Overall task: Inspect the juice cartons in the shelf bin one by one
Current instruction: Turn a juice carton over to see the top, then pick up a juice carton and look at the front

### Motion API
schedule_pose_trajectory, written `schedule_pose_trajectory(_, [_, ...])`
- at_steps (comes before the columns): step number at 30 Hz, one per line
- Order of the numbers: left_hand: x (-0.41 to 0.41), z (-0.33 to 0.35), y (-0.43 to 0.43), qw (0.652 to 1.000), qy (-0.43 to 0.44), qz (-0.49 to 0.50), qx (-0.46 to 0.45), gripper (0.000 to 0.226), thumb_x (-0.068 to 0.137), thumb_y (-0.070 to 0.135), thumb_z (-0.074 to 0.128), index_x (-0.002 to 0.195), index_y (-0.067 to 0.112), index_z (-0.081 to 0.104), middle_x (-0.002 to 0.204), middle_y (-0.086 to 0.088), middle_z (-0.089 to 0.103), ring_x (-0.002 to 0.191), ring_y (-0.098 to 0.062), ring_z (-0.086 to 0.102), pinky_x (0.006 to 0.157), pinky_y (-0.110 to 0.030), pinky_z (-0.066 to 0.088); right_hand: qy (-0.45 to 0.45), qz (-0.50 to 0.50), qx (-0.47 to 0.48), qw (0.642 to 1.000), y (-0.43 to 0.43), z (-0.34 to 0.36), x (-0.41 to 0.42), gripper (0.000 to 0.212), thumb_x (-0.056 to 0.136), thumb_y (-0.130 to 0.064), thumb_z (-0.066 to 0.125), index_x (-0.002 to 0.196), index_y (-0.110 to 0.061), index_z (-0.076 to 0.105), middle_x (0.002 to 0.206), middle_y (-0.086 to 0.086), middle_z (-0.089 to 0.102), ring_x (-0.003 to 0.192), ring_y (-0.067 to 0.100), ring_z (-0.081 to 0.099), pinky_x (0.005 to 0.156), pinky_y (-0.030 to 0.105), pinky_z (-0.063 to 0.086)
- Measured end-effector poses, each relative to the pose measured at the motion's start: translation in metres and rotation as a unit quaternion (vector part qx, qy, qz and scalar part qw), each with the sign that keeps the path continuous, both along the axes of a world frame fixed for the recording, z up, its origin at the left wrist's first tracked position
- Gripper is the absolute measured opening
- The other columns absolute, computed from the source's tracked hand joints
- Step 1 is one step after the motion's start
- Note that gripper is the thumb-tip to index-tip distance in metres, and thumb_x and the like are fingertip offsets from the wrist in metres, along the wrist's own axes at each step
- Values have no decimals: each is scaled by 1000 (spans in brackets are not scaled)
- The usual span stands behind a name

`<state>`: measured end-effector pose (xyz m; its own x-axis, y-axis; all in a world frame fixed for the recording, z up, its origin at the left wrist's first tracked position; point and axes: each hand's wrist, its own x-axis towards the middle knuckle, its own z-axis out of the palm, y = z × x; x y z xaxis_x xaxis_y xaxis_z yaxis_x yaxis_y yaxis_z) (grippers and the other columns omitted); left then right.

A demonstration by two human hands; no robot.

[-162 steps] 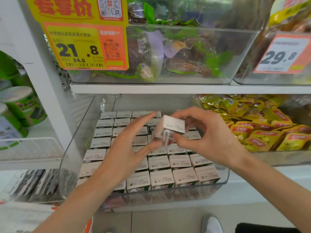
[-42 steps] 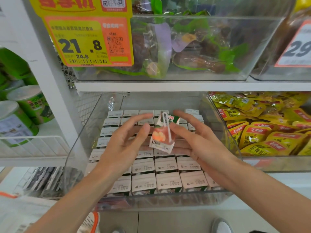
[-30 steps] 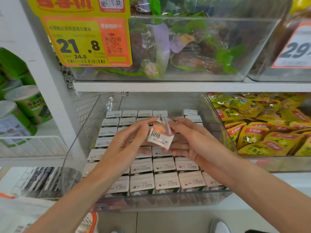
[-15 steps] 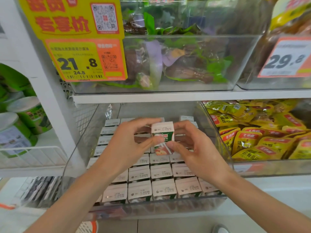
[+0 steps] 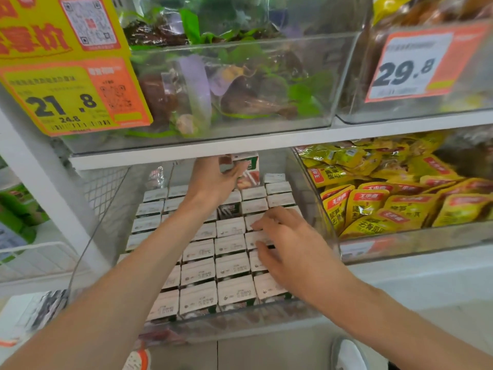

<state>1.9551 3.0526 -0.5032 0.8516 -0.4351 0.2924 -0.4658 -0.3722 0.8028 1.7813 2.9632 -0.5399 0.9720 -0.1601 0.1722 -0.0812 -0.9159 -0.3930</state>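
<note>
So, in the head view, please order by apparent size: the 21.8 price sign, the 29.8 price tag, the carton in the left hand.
1. 21.8 price sign, though cropped.
2. 29.8 price tag.
3. carton in the left hand, partly hidden and farther away.

I see cartons (image 5: 229, 245) packed in rows in the bin (image 5: 253, 320), my left hand (image 5: 210, 182) holding one carton (image 5: 249, 172) above the back rows, my right hand (image 5: 290, 247) on the right-hand rows. Pouches (image 5: 373, 204) lie in the neighbouring bin (image 5: 405, 237) to the right; a shelf (image 5: 240, 145) runs above both.
</note>
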Motion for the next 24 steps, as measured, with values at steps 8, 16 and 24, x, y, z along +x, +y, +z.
schedule_pose_trajectory(8, [15, 14, -14, 982, 67, 26, 173, 45, 99, 56, 62, 125, 21, 72, 132, 0, 70, 117, -19, 61, 80, -13, 34, 14, 1, -18, 1000, 0, 1, 0, 37, 104, -28, 51, 140, -22, 58, 140, -1, 50, 132, 18, 40, 108, 34, 44])
schedule_pose_trajectory(16, [29, 2, -18, 976, 55, 2, 212, 40, 97, 49, 69, 121, 17, 70, 112, 7, 69, 107, -14, 61, 89, -20, 43, 14, 1, -27, 1000, 1, 2, -1, 38, 105, -29, 48, 142, -25, 54, 143, -3, 47, 134, 16, 39, 108, 32, 44])
schedule_pose_trajectory(24, [24, -17, -14, 953, -167, -14, 251, 33, 95, 37, 76, 124, 24, 72, 127, -3, 72, 121, -29, 63, 100, -37, 48, 7, -2, -27, 1000, 0, 0, 1, 36, 103, -29, 51, 138, -23, 57, 140, -3, 49, 131, 17, 40, 108, 32, 42])
